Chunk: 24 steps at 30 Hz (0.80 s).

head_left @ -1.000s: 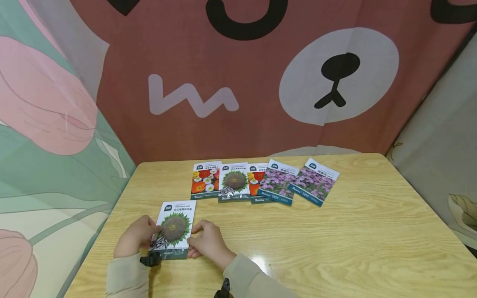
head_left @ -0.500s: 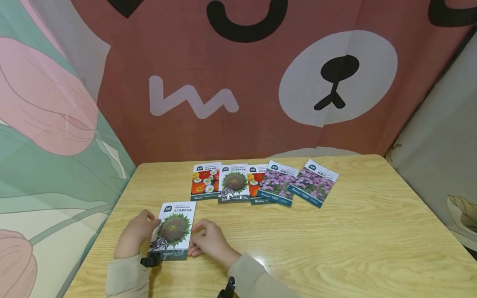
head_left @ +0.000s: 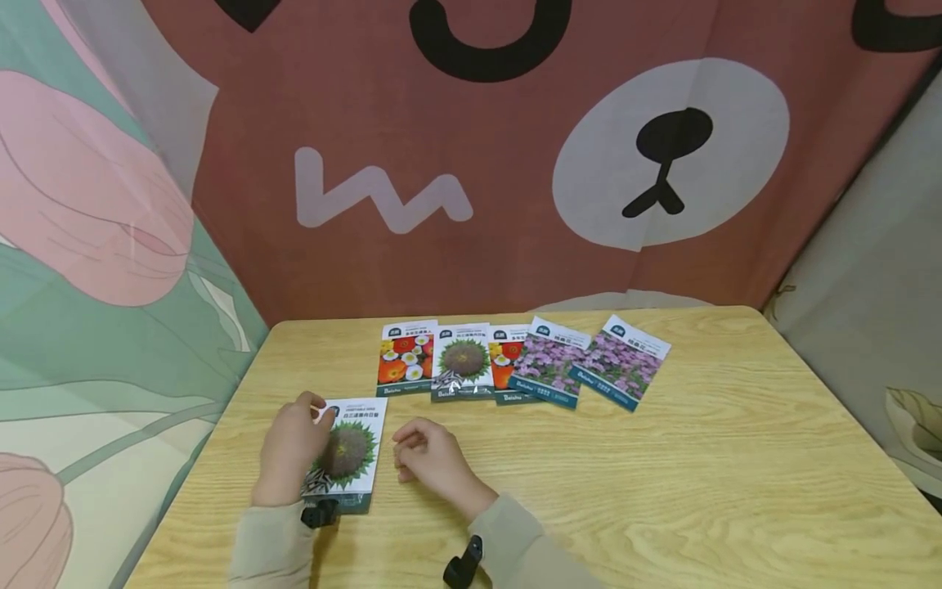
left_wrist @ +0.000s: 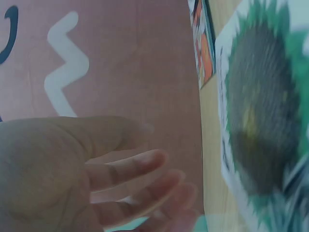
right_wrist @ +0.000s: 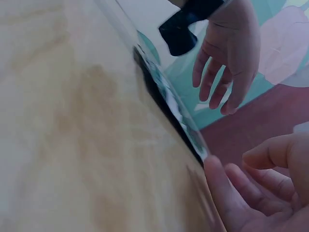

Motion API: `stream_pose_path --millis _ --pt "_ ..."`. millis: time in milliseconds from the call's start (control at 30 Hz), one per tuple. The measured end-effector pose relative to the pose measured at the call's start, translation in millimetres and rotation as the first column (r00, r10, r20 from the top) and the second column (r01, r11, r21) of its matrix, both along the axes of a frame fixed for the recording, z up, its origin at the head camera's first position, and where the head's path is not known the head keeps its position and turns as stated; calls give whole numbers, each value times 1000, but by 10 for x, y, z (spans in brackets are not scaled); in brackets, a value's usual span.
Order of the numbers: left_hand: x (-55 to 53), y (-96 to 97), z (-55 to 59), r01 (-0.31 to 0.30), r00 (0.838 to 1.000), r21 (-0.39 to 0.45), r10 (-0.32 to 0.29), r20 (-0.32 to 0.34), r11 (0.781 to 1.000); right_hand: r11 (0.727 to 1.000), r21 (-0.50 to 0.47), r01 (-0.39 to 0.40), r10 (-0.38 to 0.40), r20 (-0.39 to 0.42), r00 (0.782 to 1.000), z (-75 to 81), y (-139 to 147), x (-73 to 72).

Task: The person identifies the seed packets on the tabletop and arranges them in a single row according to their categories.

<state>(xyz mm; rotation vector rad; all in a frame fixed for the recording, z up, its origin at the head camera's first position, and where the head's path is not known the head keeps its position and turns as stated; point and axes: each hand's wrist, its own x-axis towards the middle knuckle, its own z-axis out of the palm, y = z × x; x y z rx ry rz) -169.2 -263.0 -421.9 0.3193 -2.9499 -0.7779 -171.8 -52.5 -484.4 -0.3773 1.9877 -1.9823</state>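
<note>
In the head view, my left hand [head_left: 293,448] hovers over the left side of the sunflower packet [head_left: 352,458] lying on the table [head_left: 662,491]; my right hand [head_left: 436,460], loosely bent and holding nothing, is at the packet's right, apart. The left wrist view adds my left fingers [left_wrist: 128,171], relaxed, gripping nothing, clear of the packet. Only the right wrist view shows the packet's thin side edge.

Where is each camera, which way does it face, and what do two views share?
Head: worn on the head, facing forward and down at the table, packet row and backdrop; left hand, right hand and sleeves show.
Left wrist: worn there, facing the backdrop and the near sunflower packet; the left hand shows.
Right wrist: worn there, looking low across the table; right hand and left hand show.
Shared: the near sunflower packet, in head and left wrist.
</note>
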Motion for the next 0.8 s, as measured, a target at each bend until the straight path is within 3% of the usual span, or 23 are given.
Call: stream_pose_path --millis 100,200,367,567,700,800 --pt "-19 125 1 -14 999 -5 14 -39 1000 992 110 63 -47 -146 988 42 87 -63" --pt "-59 238 -4 -5 997 5 5 -70 1000 970 189 151 -93 -285 954 86 176 -126" --pt "-145 398 -8 26 989 41 -20 -145 999 942 206 265 -158 -423 892 118 325 -235" --pt "-277 640 -85 85 980 135 -58 -189 987 870 278 407 -218 -524 823 119 504 -389" --pt "-363 816 -146 112 981 217 -74 -179 970 836 335 434 -216 -526 822 116 606 -458" --pt "-430 928 -186 133 980 283 -84 -178 950 827 352 439 -212 -528 823 100 651 -483"
